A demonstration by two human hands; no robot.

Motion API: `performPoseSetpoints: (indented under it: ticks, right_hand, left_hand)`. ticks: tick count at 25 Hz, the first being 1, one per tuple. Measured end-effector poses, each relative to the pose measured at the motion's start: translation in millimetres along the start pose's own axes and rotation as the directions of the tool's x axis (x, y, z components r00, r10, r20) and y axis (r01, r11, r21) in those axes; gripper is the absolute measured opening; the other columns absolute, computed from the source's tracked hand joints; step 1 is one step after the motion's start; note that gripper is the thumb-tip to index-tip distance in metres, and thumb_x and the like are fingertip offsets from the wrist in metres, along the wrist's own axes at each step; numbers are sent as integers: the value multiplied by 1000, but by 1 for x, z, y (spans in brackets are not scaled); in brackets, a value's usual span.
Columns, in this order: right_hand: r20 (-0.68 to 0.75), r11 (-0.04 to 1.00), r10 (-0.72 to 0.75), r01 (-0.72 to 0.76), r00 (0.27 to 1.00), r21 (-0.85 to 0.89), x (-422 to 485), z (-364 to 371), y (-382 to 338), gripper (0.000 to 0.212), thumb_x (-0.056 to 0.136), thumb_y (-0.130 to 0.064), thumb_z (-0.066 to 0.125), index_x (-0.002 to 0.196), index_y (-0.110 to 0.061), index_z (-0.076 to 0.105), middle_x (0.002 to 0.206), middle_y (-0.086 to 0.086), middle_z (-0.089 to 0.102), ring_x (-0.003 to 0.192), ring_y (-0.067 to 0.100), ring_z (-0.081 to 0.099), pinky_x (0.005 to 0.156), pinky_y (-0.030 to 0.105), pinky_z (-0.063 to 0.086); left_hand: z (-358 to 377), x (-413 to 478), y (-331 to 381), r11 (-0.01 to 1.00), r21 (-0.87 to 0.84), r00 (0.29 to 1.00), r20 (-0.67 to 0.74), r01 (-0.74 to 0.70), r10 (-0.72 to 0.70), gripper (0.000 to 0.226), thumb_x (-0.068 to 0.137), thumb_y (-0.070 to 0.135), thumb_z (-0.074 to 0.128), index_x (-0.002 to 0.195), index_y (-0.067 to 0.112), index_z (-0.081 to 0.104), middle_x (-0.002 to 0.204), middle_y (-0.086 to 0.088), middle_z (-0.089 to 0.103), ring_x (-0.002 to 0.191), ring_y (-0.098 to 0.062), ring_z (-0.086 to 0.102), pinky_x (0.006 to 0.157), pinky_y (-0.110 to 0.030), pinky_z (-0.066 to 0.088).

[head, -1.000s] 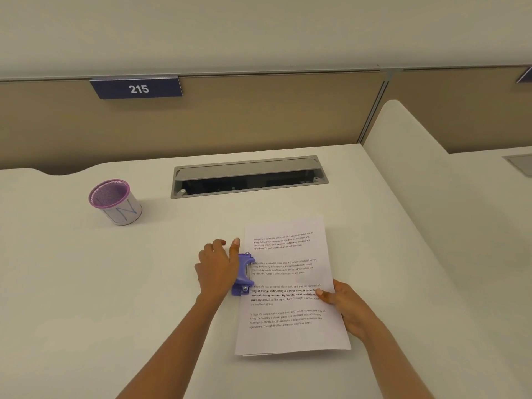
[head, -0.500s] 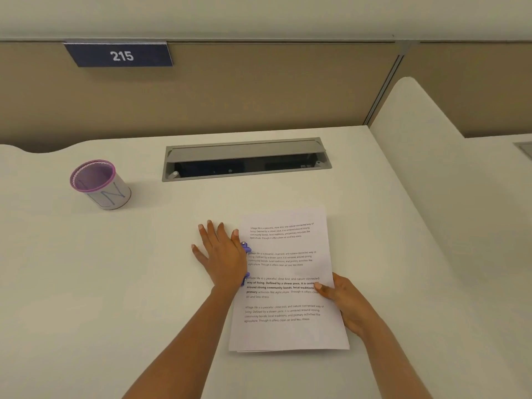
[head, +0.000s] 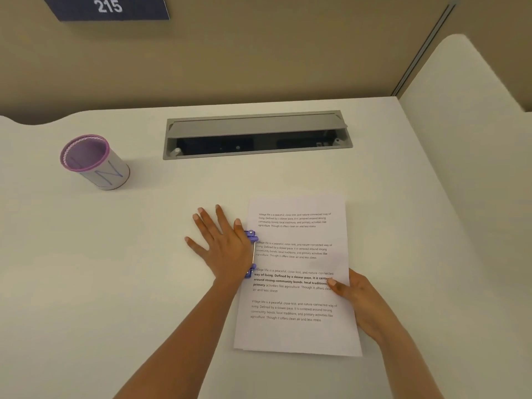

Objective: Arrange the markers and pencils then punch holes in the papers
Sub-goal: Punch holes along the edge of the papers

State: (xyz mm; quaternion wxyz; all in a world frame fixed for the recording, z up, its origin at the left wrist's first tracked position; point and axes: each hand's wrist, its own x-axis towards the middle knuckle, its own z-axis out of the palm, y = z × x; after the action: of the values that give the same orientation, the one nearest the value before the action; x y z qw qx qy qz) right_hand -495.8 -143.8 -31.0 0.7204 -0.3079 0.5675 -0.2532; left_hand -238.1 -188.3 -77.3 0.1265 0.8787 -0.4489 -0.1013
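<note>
A thin stack of printed papers [head: 299,332] lies on the white desk [head: 115,269], right of centre. A purple hole punch [head: 251,237] sits over the stack's left edge, mostly hidden. My left hand [head: 221,246] lies flat on top of the punch, palm down, fingers spread. My right hand [head: 357,300] grips the right edge of the papers, thumb on top of the sheet. No markers or pencils are in view.
A purple-rimmed pen cup [head: 93,162] stands at the left of the desk, and nothing shows inside it. A grey cable hatch [head: 256,133] is set into the desk at the back. A beige partition with a "215" plate [head: 106,7] rises behind. A white divider [head: 466,110] stands at right.
My left hand went from gripping the punch's side to lying flat on top of it with fingers spread. The punch lever now sits lower. The camera has moved closer.
</note>
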Motion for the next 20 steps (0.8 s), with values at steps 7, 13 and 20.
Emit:
performPoseSetpoints:
  ticks: [7,13,20]
  right_hand:
    - [-4,998,-60,60,998,-29,-5,5,-2,32,96,-5,55,127,-12,61,120,10,71,111,31,68,99,55,49]
    - [12,994,-82,83,997,-77,-7,-3,-9,32,96,-5,54,127,-12,61,119,10,71,110,31,68,98,54,50]
    - [-16,993,-92,90,996,-74,-16,-24,-13,30,95,-5,56,124,-11,62,117,11,72,107,33,69,97,54,51]
  left_hand:
    - [-22,6,9,971,-197,970,226,138,-92,64,96,54,18,152,24,13,161,-4,-7,148,-19,-12,114,-61,-8]
    - [-45,5,9,934,-282,931,347,219,-113,63,97,54,18,152,25,11,161,5,-9,147,-11,-13,113,-56,-13]
    - [-62,-4,-5,930,-327,928,370,169,-38,58,98,51,18,150,24,21,162,7,1,148,-10,-4,115,-53,-9]
